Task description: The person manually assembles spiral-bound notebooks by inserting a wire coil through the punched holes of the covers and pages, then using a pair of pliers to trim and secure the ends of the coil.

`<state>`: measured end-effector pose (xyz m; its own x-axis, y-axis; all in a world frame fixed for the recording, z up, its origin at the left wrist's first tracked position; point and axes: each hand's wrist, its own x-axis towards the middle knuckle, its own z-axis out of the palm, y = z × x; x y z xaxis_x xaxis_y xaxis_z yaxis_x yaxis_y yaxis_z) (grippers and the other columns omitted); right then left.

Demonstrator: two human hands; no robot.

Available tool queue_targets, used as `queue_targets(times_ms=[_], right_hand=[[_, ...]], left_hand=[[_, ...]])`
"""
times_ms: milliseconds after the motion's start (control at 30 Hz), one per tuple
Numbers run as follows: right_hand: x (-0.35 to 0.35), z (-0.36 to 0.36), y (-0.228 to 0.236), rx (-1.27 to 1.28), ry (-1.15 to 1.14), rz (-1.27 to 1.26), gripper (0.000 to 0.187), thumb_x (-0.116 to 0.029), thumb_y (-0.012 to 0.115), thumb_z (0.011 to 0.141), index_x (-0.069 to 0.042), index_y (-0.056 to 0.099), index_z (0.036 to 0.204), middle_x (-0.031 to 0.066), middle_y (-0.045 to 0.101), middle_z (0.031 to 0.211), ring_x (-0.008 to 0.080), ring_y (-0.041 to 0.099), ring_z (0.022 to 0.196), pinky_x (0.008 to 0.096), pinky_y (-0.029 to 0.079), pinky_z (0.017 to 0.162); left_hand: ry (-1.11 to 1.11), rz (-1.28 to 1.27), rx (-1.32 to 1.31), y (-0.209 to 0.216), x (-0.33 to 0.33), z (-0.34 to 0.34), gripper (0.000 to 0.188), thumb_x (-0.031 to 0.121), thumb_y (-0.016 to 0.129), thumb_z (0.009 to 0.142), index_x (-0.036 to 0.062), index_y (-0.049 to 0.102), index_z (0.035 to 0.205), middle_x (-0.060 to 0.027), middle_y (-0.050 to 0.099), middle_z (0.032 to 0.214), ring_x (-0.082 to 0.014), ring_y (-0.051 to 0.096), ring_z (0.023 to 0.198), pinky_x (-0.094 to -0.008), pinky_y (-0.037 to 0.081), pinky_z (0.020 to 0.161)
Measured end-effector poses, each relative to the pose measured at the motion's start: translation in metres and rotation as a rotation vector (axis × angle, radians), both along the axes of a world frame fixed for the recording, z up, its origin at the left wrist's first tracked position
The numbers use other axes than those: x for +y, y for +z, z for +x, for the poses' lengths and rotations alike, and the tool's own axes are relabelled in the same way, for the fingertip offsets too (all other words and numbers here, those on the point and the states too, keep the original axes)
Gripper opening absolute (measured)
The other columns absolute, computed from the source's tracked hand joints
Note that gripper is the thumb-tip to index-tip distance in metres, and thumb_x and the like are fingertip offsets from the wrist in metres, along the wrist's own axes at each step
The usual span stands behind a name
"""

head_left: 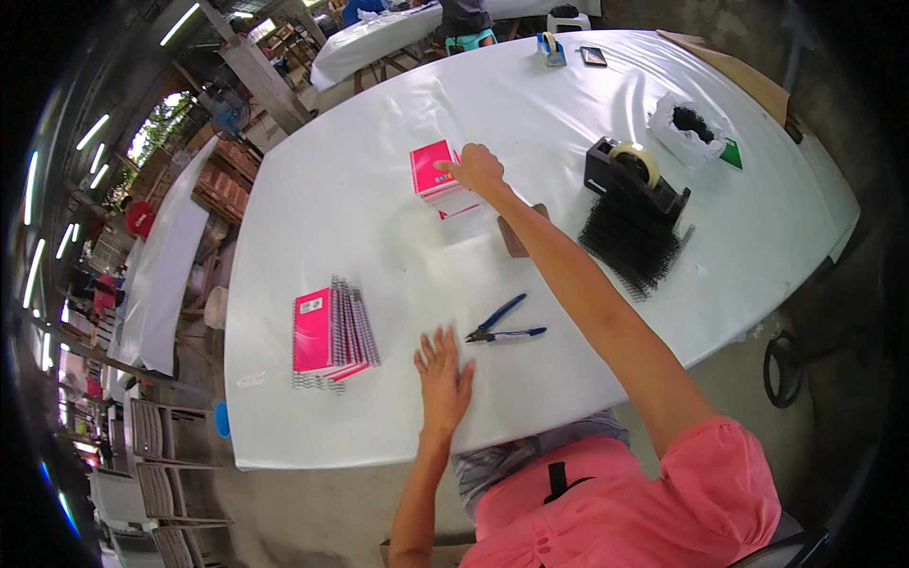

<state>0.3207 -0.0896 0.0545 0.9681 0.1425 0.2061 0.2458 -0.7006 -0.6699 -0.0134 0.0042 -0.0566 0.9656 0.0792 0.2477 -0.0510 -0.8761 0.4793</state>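
Note:
With my arm stretched across the table, my right hand point(478, 170) is at the right edge of a stack of pink-covered notebooks point(433, 163). Its thumb lies over the top cover and the other fingers curl at the stack's side, partly hidden. My left hand point(443, 379) rests flat on the white tabletop, fingers spread, holding nothing. Just right of it lie blue-handled wire cutters point(507, 322), their handles apart. Further left sits a fanned pile of pink wire-bound notebooks point(312, 331), black spiral coils showing along their edges.
Under my right forearm is a brown block point(514, 237). To the right stand a black tape dispenser point(625, 170), a heap of black wire coils point(630, 241) and a white bag point(672, 137) with black contents. A blue tape dispenser point(550, 50) and a phone point(594, 57) lie at the far edge.

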Motion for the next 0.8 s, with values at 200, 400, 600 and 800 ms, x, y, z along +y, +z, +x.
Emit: queue_targets(times_ms=[200, 400, 600, 800], right_hand=[[0.022, 0.028, 0.004, 0.192, -0.082, -0.013, 0.058, -0.041, 0.084, 0.065, -0.005, 0.063, 0.106, 0.0166, 0.066, 0.111, 0.0323, 0.064, 0.106, 0.0420, 0.053, 0.085], [0.001, 0.013, 0.011, 0.120, -0.106, 0.052, 0.047, -0.032, 0.083, 0.068, -0.003, 0.065, 0.100, 0.0138, 0.069, 0.098, 0.0272, 0.068, 0.092, 0.0385, 0.055, 0.074], [-0.002, -0.196, -0.032, 0.364, 0.431, 1.163, 0.016, -0.013, 0.073, 0.083, -0.002, 0.064, 0.076, 0.0011, 0.062, 0.071, 0.0069, 0.054, 0.065, 0.0226, 0.041, 0.059], [-0.048, -0.284, -0.060, 0.483, 0.424, 1.117, 0.022, -0.011, 0.077, 0.080, -0.002, 0.063, 0.094, 0.0004, 0.062, 0.084, 0.0089, 0.055, 0.075, 0.0262, 0.047, 0.071]], left_hand=[[0.030, -0.027, -0.009, 0.006, 0.001, -0.005, 0.069, 0.020, 0.058, 0.092, 0.0044, 0.023, 0.150, -0.0235, 0.029, 0.152, -0.0485, 0.017, 0.141, -0.0582, 0.013, 0.113], [0.050, -0.102, -0.041, 0.007, 0.001, -0.003, 0.076, 0.018, 0.063, 0.090, 0.0040, 0.020, 0.151, -0.0219, 0.024, 0.154, -0.0445, 0.014, 0.144, -0.0555, 0.014, 0.114], [0.147, -1.223, -0.431, 0.059, -0.007, 0.006, 0.085, 0.028, 0.068, 0.090, 0.0017, 0.015, 0.152, -0.0175, 0.026, 0.155, -0.0308, 0.021, 0.144, -0.0420, 0.018, 0.116], [-0.107, -1.388, -0.387, 0.070, -0.007, -0.012, 0.083, 0.041, 0.062, 0.090, -0.0027, 0.024, 0.149, -0.0183, 0.040, 0.147, -0.0258, 0.042, 0.132, -0.0375, 0.031, 0.111]])
